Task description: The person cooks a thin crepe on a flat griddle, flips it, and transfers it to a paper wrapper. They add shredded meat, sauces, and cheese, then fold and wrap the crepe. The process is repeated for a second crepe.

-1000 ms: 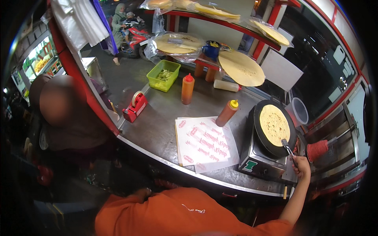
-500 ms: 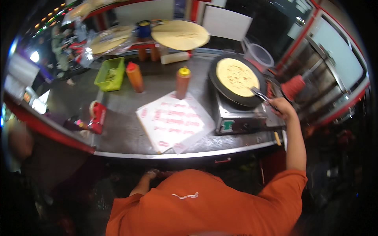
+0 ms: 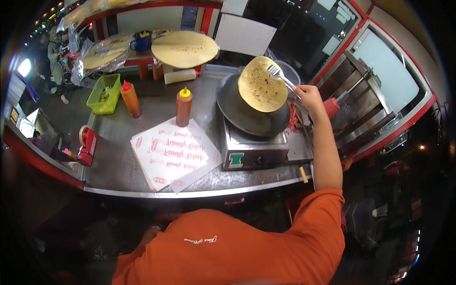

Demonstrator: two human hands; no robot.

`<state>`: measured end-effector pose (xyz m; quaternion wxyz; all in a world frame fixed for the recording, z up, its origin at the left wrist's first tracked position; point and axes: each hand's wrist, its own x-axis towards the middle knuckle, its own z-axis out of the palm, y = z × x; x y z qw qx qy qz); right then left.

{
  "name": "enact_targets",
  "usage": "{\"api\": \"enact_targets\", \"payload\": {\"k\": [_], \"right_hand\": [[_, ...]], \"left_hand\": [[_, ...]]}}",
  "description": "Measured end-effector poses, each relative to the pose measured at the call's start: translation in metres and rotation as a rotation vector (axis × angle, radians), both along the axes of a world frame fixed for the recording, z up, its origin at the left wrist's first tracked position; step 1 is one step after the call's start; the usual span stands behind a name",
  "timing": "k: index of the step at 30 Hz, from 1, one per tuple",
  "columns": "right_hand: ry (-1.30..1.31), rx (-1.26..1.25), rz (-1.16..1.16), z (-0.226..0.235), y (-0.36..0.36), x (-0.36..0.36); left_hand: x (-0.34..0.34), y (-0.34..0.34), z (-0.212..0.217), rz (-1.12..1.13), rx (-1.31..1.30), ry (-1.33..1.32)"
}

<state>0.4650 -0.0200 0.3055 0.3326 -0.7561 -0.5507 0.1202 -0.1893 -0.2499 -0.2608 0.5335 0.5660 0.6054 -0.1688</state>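
Observation:
Raised above the stove, my right hand [image 3: 309, 97] is closed around metal tongs [image 3: 286, 80]. Their slotted tip grips the upper right edge of a round, brown-spotted flatbread [image 3: 261, 90]. The flatbread hangs tilted over a black flat pan [image 3: 232, 107], its lower part close to the pan's surface. Beneath the pan is a steel gas stove [image 3: 256, 151]. Down by my side, below the counter's front edge, my left hand [image 3: 151, 232] is in shadow and its fingers cannot be made out.
Printed wrapping paper [image 3: 166, 154] lies left of the stove, with sauce bottles [image 3: 184, 108] behind it. A green basket [image 3: 104, 95] and red tape dispenser [image 3: 87, 147] stand further left. Stacked flatbreads [image 3: 185, 47] rest at the back. A meat spit [image 3: 331, 108] stands right.
The flatbread, flat in the pan before, is lifted and tilted up by the tongs in my right hand. The whole view has shifted, so the counter appears further left.

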Motion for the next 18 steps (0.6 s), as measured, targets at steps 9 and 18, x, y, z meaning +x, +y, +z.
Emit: {"api": "enact_targets", "payload": {"k": [9, 18], "right_hand": [[0.215, -0.436, -0.093, 0.014, -0.059, 0.048], [0.300, 0.000, 0.268, -0.010, 0.022, 0.026]], "left_hand": [[0.012, -0.012, -0.003, 0.062, -0.040, 0.008], [0.019, -0.011, 0.009, 0.123, -0.021, 0.058]]}}
